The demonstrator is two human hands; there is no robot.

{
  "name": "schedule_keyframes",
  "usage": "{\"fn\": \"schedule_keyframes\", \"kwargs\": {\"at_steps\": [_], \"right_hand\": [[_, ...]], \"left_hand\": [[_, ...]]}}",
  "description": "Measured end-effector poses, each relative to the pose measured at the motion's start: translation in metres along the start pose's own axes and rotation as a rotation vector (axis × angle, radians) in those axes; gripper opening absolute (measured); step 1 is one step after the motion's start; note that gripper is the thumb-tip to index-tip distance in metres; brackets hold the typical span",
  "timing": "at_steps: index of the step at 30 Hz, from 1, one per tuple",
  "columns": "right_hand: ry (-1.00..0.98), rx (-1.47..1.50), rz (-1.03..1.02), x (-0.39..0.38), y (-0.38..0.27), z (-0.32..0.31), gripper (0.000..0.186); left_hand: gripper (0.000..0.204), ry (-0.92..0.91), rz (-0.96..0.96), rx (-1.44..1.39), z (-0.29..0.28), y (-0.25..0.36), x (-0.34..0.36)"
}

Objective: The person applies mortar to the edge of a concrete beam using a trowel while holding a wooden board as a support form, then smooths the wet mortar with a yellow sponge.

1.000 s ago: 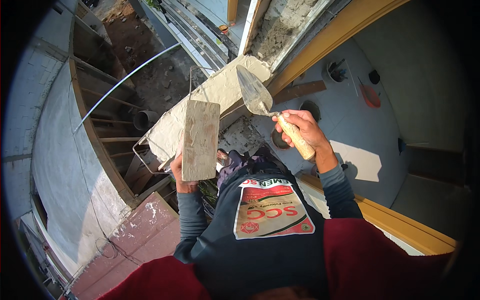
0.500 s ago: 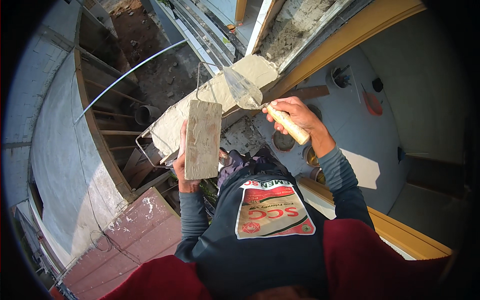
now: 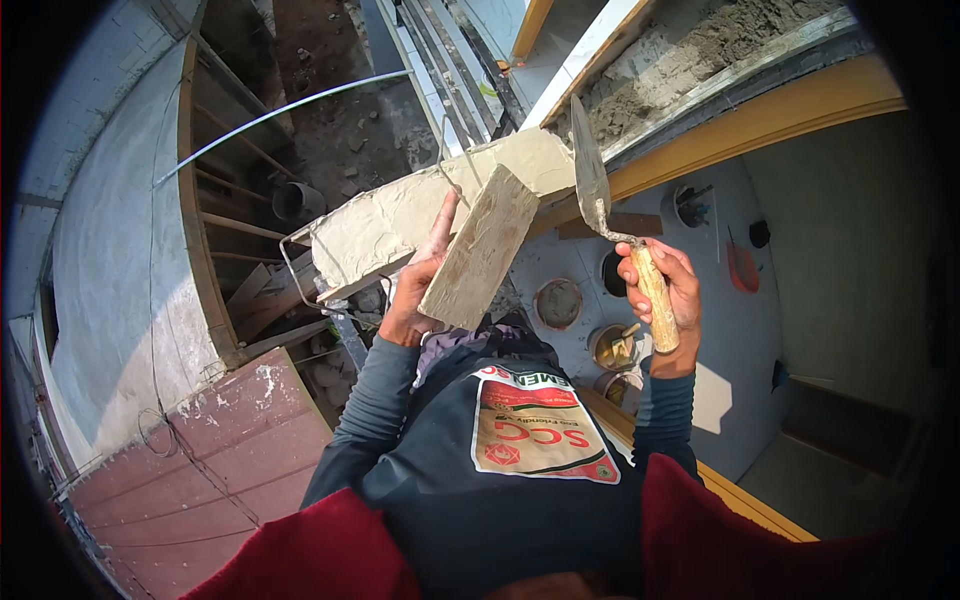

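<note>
My left hand (image 3: 418, 290) grips a flat rectangular wooden float (image 3: 482, 250) from its left side, thumb or finger pointing up along its edge. The float is tilted, its far end leaning right; its underside is hidden. In my right hand (image 3: 672, 290) is a trowel (image 3: 590, 165), held by its worn wooden handle, the blade pointing away from me and seen nearly edge-on. Beyond the float runs a long ledge coated with pale, smoothed mortar (image 3: 375, 225). Bent metal rod clamps (image 3: 290, 262) grip this ledge at its left end and near its middle.
Below right, on a tiled floor, stand buckets (image 3: 558, 303), one with grey mix, and a red scoop-like object (image 3: 742, 268). A yellow frame (image 3: 740, 145) runs along the right. Rough mortar (image 3: 720, 50) lies far right. A thin pale pipe (image 3: 290, 108) crosses an opening on the left.
The float has moved right and tilted, its far end swinging right. The trowel has moved right, off the mortared ledge, and its blade has turned edge-on. The view has shifted slightly.
</note>
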State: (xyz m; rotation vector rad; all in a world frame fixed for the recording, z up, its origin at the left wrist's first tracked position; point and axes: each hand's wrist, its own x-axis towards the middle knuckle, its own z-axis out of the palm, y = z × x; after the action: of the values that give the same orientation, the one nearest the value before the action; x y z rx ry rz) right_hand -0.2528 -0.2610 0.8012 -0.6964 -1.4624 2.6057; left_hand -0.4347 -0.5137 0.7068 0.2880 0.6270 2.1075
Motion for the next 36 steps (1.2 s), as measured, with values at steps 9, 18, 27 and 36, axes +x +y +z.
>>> {"fn": "schedule_keyframes", "kwargs": {"at_steps": [9, 18, 27, 36], "right_hand": [[-0.279, 0.24, -0.115, -0.004, -0.031, 0.024, 0.049], [-0.026, 0.022, 0.218, 0.026, 0.013, 0.074, 0.041], [0.207, -0.081, 0.1, 0.069, 0.084, 0.075, 0.038], [0.243, -0.027, -0.002, 0.081, 0.079, 0.054, 0.038]], "left_hand": [[0.089, -0.146, -0.087, 0.409, 0.041, -0.035, 0.069], [0.092, -0.048, -0.217, 0.332, -0.028, 0.015, -0.043], [0.094, 0.208, -0.036, 0.44, -0.047, 0.064, -0.099], [0.094, 0.208, -0.013, 0.297, -0.046, 0.073, -0.118]]}}
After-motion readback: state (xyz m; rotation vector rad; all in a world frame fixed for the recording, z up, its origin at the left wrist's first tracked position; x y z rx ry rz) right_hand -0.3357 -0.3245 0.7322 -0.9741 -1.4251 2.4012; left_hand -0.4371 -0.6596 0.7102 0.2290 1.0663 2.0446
